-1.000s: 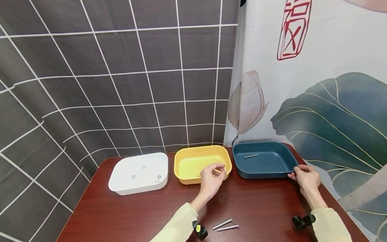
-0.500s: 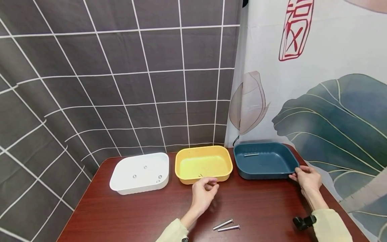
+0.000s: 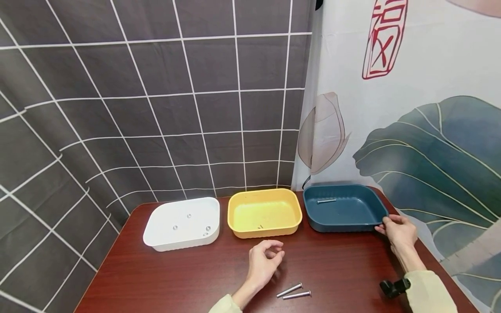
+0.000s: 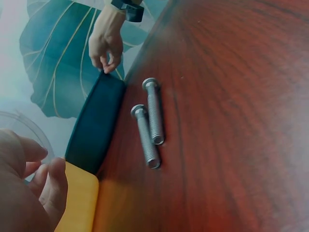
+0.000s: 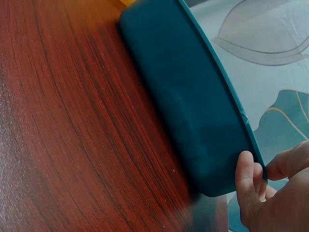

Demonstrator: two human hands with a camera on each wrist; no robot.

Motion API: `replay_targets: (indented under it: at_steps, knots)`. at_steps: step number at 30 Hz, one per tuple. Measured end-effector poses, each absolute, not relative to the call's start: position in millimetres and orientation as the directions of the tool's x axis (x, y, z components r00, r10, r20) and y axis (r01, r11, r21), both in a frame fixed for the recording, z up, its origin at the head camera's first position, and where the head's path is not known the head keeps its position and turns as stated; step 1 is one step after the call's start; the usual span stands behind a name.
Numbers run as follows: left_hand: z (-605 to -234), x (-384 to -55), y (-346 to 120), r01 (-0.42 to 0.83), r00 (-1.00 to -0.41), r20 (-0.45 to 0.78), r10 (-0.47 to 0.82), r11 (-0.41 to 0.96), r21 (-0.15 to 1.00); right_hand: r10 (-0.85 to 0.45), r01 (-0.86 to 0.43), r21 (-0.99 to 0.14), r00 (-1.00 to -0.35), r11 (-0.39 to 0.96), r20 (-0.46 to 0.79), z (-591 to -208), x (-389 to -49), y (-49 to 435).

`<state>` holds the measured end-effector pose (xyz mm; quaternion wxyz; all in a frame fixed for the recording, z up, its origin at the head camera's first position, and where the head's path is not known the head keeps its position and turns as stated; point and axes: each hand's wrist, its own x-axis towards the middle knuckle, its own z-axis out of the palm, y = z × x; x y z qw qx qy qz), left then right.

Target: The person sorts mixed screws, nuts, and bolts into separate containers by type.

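My right hand (image 3: 403, 234) pinches the rim of the dark blue plastic tray (image 3: 344, 227) at its near right corner; thumb and fingers lie on either side of the rim in the right wrist view. One bolt (image 3: 326, 201) lies inside that tray. My left hand (image 3: 263, 263) hovers over the table in front of the yellow tray (image 3: 264, 235), fingers loosely bent with nothing visible between them. To its right, two silver bolts (image 4: 153, 111) lie side by side on the table. A few tiny dark pieces (image 3: 260, 227), too small to identify, lie in the yellow tray.
At the left stands a white tray (image 3: 164, 217) with several small, round, shiny pieces (image 3: 189, 215) in it. The three trays line the back of the reddish-brown table (image 3: 164, 278). Behind them hang a grey grid-patterned cloth (image 3: 156, 108) and a white printed curtain (image 3: 340, 56).
My left hand has drawn back from over the yellow tray toward the near side of the table. The right hand stays on the blue tray's rim. The bolt in the blue tray has turned slightly.
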<state>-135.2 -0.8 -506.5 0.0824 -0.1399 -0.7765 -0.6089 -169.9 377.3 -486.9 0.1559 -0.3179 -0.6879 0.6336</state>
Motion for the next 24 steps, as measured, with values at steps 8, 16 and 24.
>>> replay_targets:
  at_steps: [8,16,24]
  knots:
    - [-517.9,-124.5,-1.0,0.301,-0.951,0.276,0.138,0.214,0.929,0.636,0.236,-0.972,-0.749,-0.010,-0.188,-486.8,-169.0,376.3]
    - [-523.6,-115.2,-0.1,0.308,-0.948,0.276,0.158,0.235,0.922,0.637,0.230,-0.973,-0.749,-0.007,-0.182,-485.4,-170.3,376.4]
    - [-530.8,-104.7,2.2,0.343,-0.936,0.306,0.174,0.246,0.907,0.638,0.228,-0.974,-0.749,-0.006,-0.179,-486.7,-170.1,376.7]
